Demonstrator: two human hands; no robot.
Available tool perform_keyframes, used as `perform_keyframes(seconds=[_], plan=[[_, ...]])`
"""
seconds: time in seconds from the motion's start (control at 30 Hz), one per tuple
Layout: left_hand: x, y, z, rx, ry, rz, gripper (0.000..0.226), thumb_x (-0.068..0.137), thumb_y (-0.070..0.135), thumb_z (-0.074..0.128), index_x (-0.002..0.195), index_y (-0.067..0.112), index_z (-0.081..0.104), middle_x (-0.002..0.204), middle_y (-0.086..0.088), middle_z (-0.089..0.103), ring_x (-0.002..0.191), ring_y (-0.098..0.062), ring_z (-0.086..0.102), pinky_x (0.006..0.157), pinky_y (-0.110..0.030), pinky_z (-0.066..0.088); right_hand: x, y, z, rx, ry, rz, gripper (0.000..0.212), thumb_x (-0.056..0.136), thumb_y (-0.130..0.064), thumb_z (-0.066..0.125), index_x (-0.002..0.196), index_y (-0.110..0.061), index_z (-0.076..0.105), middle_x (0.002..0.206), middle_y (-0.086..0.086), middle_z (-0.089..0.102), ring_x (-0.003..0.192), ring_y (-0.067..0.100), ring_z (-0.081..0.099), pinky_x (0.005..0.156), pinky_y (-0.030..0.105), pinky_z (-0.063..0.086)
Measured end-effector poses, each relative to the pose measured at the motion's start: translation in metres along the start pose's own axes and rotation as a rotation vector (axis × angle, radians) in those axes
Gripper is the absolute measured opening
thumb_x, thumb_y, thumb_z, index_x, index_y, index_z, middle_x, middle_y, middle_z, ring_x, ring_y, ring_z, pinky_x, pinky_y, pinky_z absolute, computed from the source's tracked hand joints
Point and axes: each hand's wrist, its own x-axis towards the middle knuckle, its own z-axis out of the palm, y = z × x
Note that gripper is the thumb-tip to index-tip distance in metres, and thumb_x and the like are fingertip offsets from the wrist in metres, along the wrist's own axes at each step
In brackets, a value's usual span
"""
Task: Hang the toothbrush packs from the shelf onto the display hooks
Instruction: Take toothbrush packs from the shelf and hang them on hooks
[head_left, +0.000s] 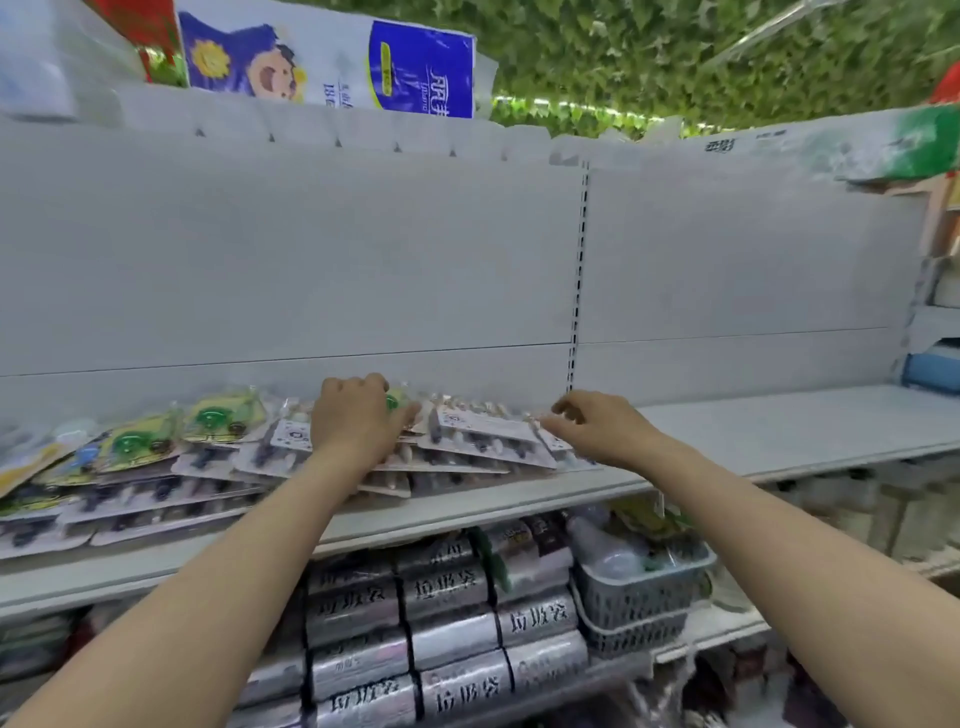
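The toothbrush packs (483, 441) lie in a loose, overlapping heap on the white shelf (779, 431), filling the middle and lower left of the frame, with some green-fronted packs (218, 418) mixed in at the left end. The left hand (358, 421) sits on top of the heap at centre frame, its fingers bent down over the far side and its thumb out to the right; I cannot tell through the blur whether it has closed on a pack or only presses there. The right hand (592, 431), just right of centre, is at the right end of the heap with fingers loosely bent and nothing held. No display hooks show anywhere (only a bare back panel (311, 260) and a slotted post (577, 291)), so where the packs must go is out of sight. These look like flat card-backed blister packs: probably light and fairly stiff, with slick plastic fronts that slide on one another, so lifting one from the middle could drag its neighbours off the edge. The best hold is likely a pinch on the card at the top end, near the hang hole, taking the uppermost pack first. Silver rolls (447, 623) and a grey basket (639, 597) sit on the shelf below.
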Motion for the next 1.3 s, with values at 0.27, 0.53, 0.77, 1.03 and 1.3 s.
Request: perform_keyframes(seconds=[0.27, 0.53, 0.77, 1.03, 1.3], plan=[[0.021, 0.0, 0.024, 0.026, -0.02, -0.153, 0.079, 0.089, 0.075, 0.038, 0.132, 0.011, 0.051, 0.129, -0.016, 0.058, 0.127, -0.037, 0.039, 0.091, -0.044, 0.043, 0.046, -0.011, 0.039, 0.12, -0.079, -0.006, 0.062, 0.09, -0.068, 0.049, 0.131, -0.022, 0.057, 0.123, 0.003, 0.066, 0.097, 0.021, 0.065, 0.09, 0.037, 0.052], [0.027, 0.002, 0.033, 0.045, 0.061, -0.185, 0.07, 0.088, 0.074, 0.041, 0.123, 0.015, 0.055, 0.118, -0.013, 0.063, 0.118, -0.035, 0.042, 0.086, -0.041, 0.043, 0.063, -0.006, 0.063, 0.152, -0.011, 0.035, 0.083, 0.08, -0.074, 0.057, 0.138, -0.015, 0.05, 0.134, 0.005, 0.06, 0.12, 0.026, 0.054, 0.092, 0.037, 0.047], [0.02, 0.007, 0.033, -0.144, 0.185, -0.274, 0.058, 0.085, 0.056, 0.066, 0.118, 0.011, 0.052, 0.116, -0.016, 0.056, 0.113, -0.035, 0.046, 0.08, -0.041, 0.041, 0.07, -0.002, 0.064, 0.137, -0.077, 0.012, 0.087, 0.08, -0.077, 0.056, 0.14, -0.016, 0.045, 0.133, 0.006, 0.059, 0.116, 0.027, 0.056, 0.087, 0.037, 0.049], [0.011, 0.022, 0.03, -0.468, 0.318, -0.369, 0.055, 0.089, 0.035, 0.07, 0.13, 0.01, 0.044, 0.116, -0.006, 0.061, 0.102, -0.029, 0.058, 0.075, -0.034, 0.038, 0.073, -0.001, 0.07, 0.131, -0.166, 0.02, 0.104, 0.07, -0.092, 0.046, 0.142, -0.016, 0.042, 0.134, 0.005, 0.06, 0.117, 0.028, 0.057, 0.096, 0.044, 0.05], [-0.006, 0.032, 0.03, -0.811, 0.409, -0.397, 0.039, 0.095, 0.024, 0.064, 0.126, 0.012, 0.043, 0.102, 0.004, 0.055, 0.082, -0.008, 0.057, 0.053, -0.01, 0.04, 0.068, 0.001, 0.079, 0.359, -0.164, -0.039, 0.095, 0.074, -0.084, 0.054, 0.145, -0.022, 0.039, 0.141, 0.004, 0.055, 0.127, 0.029, 0.051, 0.104, 0.048, 0.044]])
